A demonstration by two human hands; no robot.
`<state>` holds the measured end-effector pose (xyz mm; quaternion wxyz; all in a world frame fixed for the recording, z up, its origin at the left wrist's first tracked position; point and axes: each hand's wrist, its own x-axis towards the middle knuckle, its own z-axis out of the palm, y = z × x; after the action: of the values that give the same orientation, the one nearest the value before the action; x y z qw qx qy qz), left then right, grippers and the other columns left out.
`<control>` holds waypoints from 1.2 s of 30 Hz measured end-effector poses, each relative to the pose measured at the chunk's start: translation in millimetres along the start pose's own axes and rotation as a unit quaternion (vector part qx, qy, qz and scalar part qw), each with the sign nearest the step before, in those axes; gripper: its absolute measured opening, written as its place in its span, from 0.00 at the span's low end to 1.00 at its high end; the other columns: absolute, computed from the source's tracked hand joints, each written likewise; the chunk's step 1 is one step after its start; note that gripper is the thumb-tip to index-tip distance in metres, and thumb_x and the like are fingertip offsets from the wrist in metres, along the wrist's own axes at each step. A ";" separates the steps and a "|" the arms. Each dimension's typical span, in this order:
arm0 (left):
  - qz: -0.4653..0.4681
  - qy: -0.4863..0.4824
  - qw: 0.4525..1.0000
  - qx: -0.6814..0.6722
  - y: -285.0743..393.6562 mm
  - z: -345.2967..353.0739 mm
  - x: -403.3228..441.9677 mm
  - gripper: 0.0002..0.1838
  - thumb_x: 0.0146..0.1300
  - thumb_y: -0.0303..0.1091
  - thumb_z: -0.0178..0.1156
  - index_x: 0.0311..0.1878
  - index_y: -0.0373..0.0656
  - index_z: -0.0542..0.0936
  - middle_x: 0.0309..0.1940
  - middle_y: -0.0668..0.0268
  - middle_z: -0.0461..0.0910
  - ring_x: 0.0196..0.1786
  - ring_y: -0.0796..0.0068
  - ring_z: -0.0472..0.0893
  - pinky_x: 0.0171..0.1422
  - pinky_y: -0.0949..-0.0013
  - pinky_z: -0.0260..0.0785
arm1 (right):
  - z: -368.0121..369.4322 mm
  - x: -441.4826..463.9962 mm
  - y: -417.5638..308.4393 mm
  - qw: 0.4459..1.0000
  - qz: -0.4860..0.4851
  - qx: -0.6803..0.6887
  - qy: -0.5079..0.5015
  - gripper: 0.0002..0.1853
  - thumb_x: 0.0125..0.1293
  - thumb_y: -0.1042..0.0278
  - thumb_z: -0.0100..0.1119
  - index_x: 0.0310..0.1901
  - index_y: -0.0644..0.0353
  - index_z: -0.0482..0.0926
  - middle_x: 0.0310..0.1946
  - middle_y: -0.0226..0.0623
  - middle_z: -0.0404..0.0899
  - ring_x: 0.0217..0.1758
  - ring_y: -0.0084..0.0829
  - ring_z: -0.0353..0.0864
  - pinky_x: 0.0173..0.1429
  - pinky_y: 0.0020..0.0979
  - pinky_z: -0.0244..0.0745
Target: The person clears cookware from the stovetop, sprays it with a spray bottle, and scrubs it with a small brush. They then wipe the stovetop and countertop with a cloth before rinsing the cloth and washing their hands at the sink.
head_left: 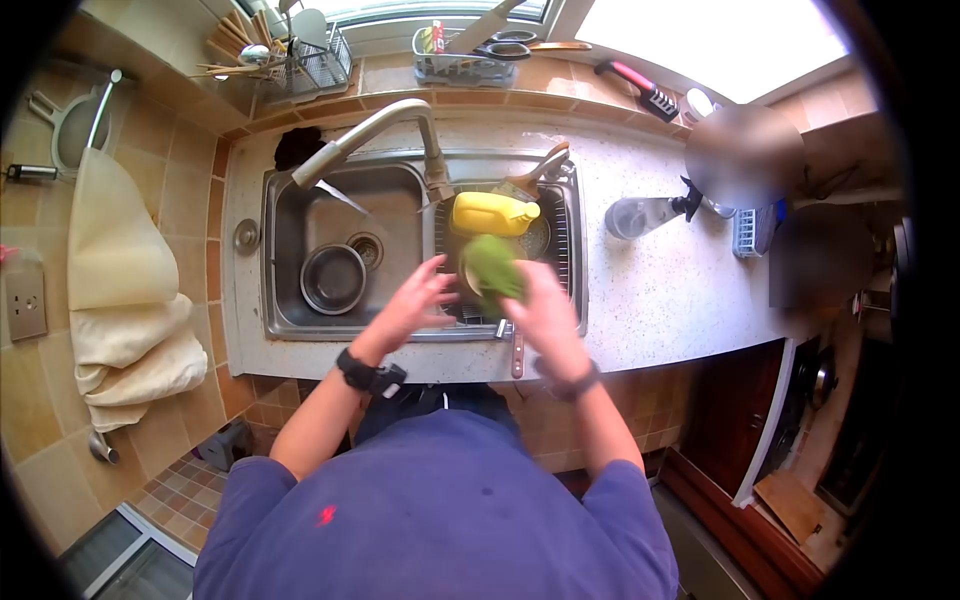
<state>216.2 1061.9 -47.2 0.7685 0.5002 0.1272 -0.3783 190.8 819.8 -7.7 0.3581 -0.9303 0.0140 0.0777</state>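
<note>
My right hand (548,315) grips a soft green cloth-like thing (493,268), smeared by motion, over the right basin. A pale rounded edge shows at its left side; what that belongs to I cannot make out. Just left of it, my left hand (412,310) hovers with fingers spread, apart from the green thing and holding nothing. A yellow bottle (490,214) lies on its side behind the green thing, on the rack in the right basin. Below my right hand, a knife with a brown handle (517,356) rests across the sink's front edge.
In the left basin (390,200) stands a round metal pot (334,279) near the drain. The faucet (380,125) arches over that basin. A brush (540,175) leans at the back right. A spray bottle (645,216) is on the right counter, with a knife sharpener (640,90) behind.
</note>
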 end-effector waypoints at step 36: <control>0.048 -0.027 0.958 -0.280 -62.0 30.9 141.9 0.22 0.79 0.26 0.49 0.74 0.42 0.68 0.70 0.56 0.74 0.72 0.54 0.75 0.77 0.44 0.69 | 54.0 166.5 153.2 0.994 -0.091 0.008 -0.054 0.22 0.80 0.59 0.43 0.63 0.66 0.76 0.63 0.54 0.78 0.68 0.53 0.74 0.71 0.46 0.70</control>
<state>263.2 957.5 -155.8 0.8982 0.2599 0.1836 -0.3032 335.5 747.0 -174.6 0.3716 -0.9192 -0.0893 0.0945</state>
